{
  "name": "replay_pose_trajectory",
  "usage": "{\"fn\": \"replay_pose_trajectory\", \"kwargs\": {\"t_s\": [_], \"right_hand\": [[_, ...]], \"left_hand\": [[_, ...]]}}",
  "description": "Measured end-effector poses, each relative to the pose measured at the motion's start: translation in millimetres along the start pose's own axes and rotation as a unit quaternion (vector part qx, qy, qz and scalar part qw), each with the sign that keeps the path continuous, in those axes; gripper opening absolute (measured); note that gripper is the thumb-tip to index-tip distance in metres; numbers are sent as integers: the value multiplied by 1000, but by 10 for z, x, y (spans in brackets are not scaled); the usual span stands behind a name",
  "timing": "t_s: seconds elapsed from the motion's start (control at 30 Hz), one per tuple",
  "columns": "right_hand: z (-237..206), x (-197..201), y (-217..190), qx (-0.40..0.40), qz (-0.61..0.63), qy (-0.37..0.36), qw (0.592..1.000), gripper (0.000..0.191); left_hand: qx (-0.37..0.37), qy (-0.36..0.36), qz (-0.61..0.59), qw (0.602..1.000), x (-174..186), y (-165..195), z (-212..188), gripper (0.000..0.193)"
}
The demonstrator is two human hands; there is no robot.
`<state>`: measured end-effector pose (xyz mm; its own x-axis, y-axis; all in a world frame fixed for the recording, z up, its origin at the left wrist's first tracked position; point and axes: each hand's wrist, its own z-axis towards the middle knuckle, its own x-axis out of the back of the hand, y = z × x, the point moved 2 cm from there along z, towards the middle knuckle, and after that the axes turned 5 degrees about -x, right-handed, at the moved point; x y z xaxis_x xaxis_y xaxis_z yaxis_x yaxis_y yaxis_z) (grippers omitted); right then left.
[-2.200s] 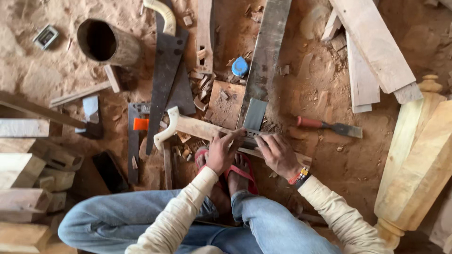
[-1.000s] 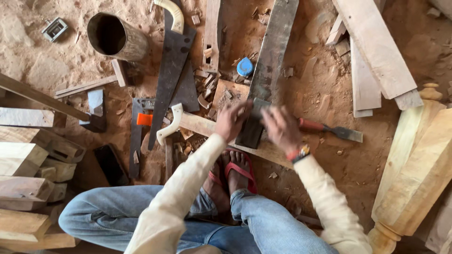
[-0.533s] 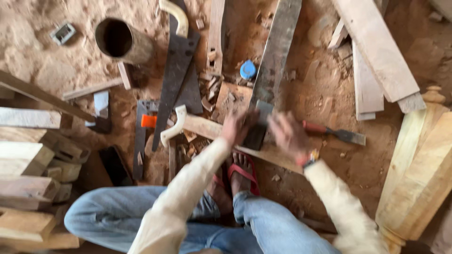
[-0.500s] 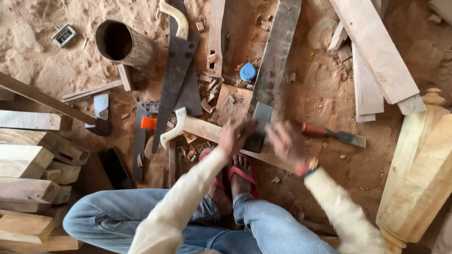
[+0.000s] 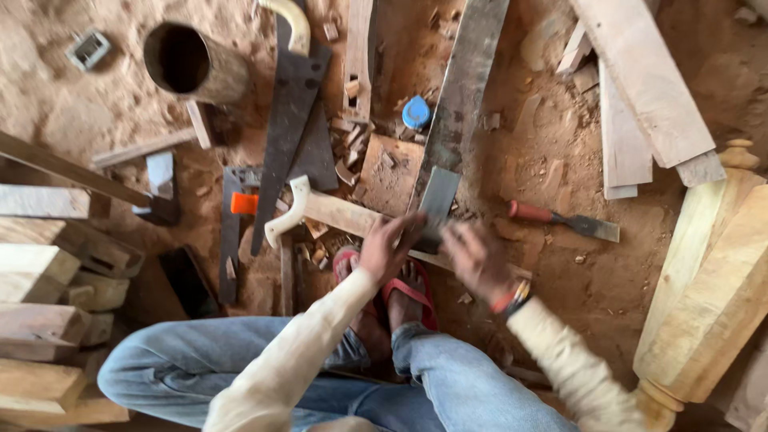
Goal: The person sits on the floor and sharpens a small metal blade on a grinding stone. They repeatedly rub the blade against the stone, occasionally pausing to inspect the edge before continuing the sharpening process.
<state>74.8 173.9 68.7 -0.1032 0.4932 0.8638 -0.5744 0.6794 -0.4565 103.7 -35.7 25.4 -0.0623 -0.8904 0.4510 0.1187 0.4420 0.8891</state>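
I sit on sandy ground with a pale wooden strip with a curved end (image 5: 324,210) lying across in front of my feet in red sandals (image 5: 413,293). A short flat dark metal blade (image 5: 439,200) rests on the strip. My left hand (image 5: 387,250) grips the blade's near end with its fingertips. My right hand (image 5: 475,258) is blurred with motion just right of the blade's near end, fingers pointing toward it; whether it holds anything is unclear.
Two dark handsaws (image 5: 293,112) and a long grey board (image 5: 468,72) lie beyond. A hollow cylinder (image 5: 192,61), a blue cap (image 5: 416,113), a red-handled chisel (image 5: 562,221), planks (image 5: 640,88), a turned wooden post (image 5: 712,280) and stacked wood blocks (image 5: 40,280) surround me.
Both hands left the wooden strip, rose to the flat blade, then slid back toward its near end. The right hand is now blurred in motion. The view shifted slightly.
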Motion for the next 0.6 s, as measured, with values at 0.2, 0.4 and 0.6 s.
{"fn": "replay_pose_trajectory", "kwargs": {"t_s": [0.2,0.4,0.6], "right_hand": [[182,17,161,18,-63,-15,998,32],[194,-90,202,30,-100,59,993,30],[8,-109,-113,-15,-35,-3,999,33]], "left_hand": [[23,-33,44,998,-116,-267,377,35],[-48,1,7,999,-4,-30,399,35],[17,-27,83,996,55,-111,72,44]]}}
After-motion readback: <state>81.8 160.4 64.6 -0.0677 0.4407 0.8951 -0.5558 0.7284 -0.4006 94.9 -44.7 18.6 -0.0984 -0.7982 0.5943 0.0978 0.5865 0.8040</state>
